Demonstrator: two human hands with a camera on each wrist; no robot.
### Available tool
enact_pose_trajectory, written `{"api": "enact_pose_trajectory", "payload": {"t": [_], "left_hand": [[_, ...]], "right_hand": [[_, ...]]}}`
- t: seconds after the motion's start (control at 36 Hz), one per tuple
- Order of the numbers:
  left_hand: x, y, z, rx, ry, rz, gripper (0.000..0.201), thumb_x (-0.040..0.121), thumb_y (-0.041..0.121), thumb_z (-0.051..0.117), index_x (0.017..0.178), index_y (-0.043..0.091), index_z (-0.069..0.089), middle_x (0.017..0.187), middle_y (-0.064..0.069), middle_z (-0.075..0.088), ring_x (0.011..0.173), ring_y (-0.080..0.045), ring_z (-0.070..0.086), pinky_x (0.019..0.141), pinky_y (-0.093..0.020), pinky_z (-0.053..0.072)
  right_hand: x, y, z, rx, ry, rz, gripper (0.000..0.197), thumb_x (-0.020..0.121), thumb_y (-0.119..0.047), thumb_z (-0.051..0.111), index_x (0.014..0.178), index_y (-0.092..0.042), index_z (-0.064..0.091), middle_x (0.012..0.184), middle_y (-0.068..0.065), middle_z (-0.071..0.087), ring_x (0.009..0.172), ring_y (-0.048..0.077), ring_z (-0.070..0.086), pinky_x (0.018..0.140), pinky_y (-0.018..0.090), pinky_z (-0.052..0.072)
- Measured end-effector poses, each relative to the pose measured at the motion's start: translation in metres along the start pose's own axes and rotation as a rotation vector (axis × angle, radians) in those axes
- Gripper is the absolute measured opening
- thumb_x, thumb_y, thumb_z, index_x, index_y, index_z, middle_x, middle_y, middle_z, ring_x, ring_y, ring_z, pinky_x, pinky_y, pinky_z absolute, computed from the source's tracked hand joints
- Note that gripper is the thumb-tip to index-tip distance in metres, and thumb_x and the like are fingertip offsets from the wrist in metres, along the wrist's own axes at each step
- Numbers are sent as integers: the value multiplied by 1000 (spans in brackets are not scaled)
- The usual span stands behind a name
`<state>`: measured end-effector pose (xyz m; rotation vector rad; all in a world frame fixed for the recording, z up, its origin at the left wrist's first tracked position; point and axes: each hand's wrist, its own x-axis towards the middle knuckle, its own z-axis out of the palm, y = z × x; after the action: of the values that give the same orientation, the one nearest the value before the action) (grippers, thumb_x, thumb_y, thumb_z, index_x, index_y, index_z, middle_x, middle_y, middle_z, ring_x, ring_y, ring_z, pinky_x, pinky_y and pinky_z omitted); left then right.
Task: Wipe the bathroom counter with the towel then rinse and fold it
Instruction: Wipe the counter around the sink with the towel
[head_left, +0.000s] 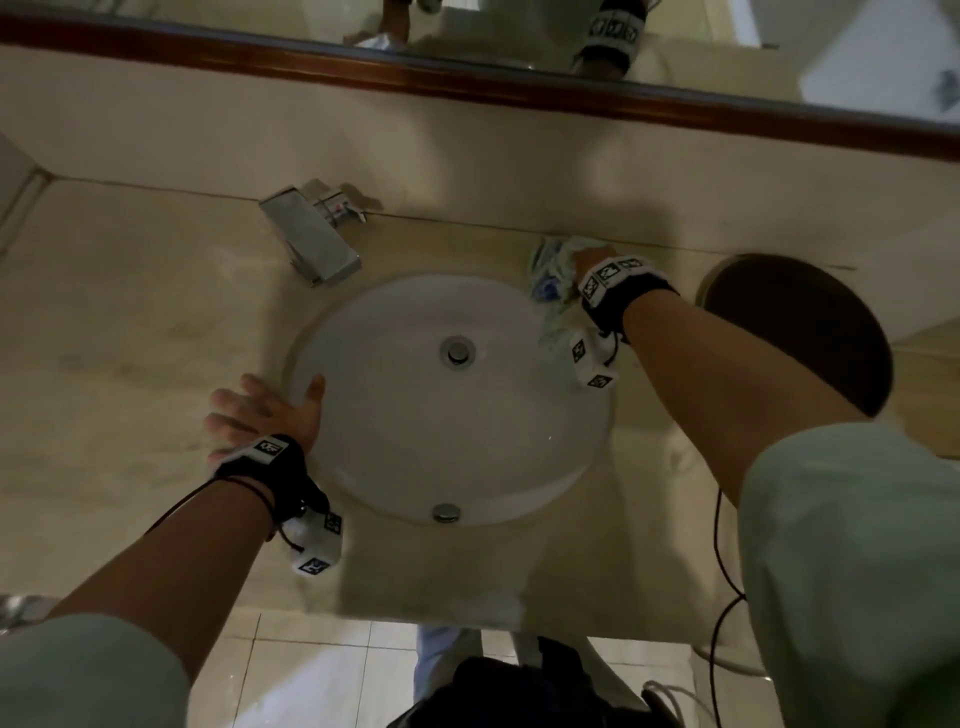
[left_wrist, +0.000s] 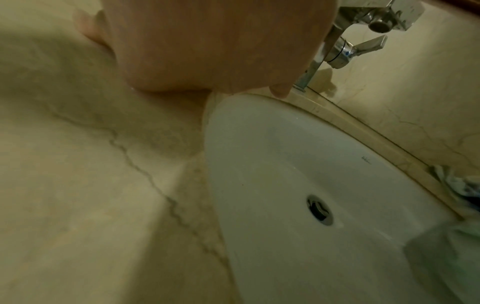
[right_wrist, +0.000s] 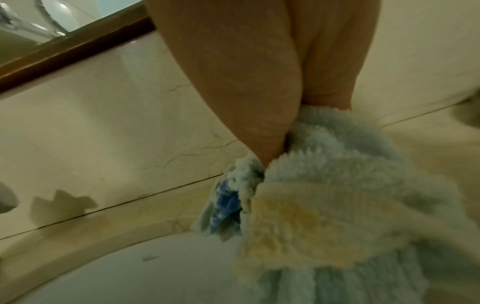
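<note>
A fluffy pale green towel (head_left: 553, 270) with blue and cream patches lies bunched on the beige marble counter (head_left: 130, 322), just behind the right rim of the white round sink (head_left: 395, 415). My right hand (head_left: 592, 260) grips the towel (right_wrist: 337, 185) and presses it on the counter near the back wall. My left hand (head_left: 260, 410) lies flat with spread fingers on the counter at the sink's left rim; its thumb (left_wrist: 279, 90) touches the rim. The towel's edge (left_wrist: 457, 183) shows across the basin in the left wrist view.
A chrome tap (head_left: 311, 234) stands behind the sink at left. A round dark hole (head_left: 800, 332) opens in the counter right of my right forearm. A wood-framed mirror (head_left: 467, 78) runs along the wall. A black cable (head_left: 722, 571) hangs by the counter's front edge.
</note>
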<state>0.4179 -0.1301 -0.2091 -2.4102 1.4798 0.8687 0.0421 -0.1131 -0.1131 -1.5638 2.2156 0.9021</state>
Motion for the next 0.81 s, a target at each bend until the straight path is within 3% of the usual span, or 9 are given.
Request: {"api": "enact_pose_trajectory", "payload": {"t": [0.08, 0.22, 0.33, 0.42, 0.5, 0.67, 0.81], "left_hand": [[3, -2, 1, 13, -11, -4, 107, 70, 91, 19, 150, 27, -14, 157, -6, -23, 143, -37, -17, 113, -60, -4], [3, -3, 1, 32, 2, 8, 111, 68, 93, 20, 150, 26, -14, 157, -5, -22, 144, -36, -15, 114, -59, -3], [-5, -3, -2, 68, 21, 22, 110, 71, 89, 23, 151, 23, -13, 158, -9, -20, 145, -36, -12, 115, -57, -2], [-13, -2, -5, 123, 20, 53, 109, 75, 86, 25, 152, 19, -12, 158, -12, -17, 145, -34, -10, 117, -51, -2], [-14, -6, -7, 99, 8, 62, 108, 76, 85, 30, 151, 21, -13, 157, -11, -20, 145, -35, -13, 116, -53, -2], [-18, -17, -4, 105, 9, 114, 106, 76, 85, 27, 151, 20, -11, 158, -11, -17, 145, -33, -11, 116, -55, 2], [-39, -24, -1, 52, 18, 134, 102, 80, 80, 32, 152, 18, -4, 159, -12, -10, 146, -31, -6, 118, -48, 2]], "right_hand": [[-13, 12, 11, 6, -55, 57, 57, 99, -14, 38, 151, -4, 17, 153, 28, 20, 134, 44, 34, 103, 55, 38], [-39, 17, 16, 78, -95, 114, 70, 95, -16, 49, 152, -9, 9, 155, 22, 18, 134, 46, 32, 102, 59, 38], [-64, 19, 28, 97, -179, 136, 71, 94, -19, 53, 152, -9, 13, 156, 22, 15, 135, 48, 28, 96, 64, 37], [-84, 22, 40, 149, -146, 136, 73, 90, -14, 56, 151, -12, 17, 153, 19, 26, 131, 45, 37, 95, 60, 43], [-108, 21, 49, 143, -136, 177, 64, 92, -13, 55, 149, -8, 25, 147, 20, 35, 127, 42, 41, 92, 54, 44], [-126, 12, 77, 154, -145, 189, 61, 94, -14, 50, 150, -12, 24, 151, 21, 29, 132, 43, 36, 100, 61, 40], [-146, 10, 95, 178, -128, 187, 63, 95, -16, 48, 151, -13, 21, 153, 20, 25, 134, 40, 35, 102, 57, 40]]}}
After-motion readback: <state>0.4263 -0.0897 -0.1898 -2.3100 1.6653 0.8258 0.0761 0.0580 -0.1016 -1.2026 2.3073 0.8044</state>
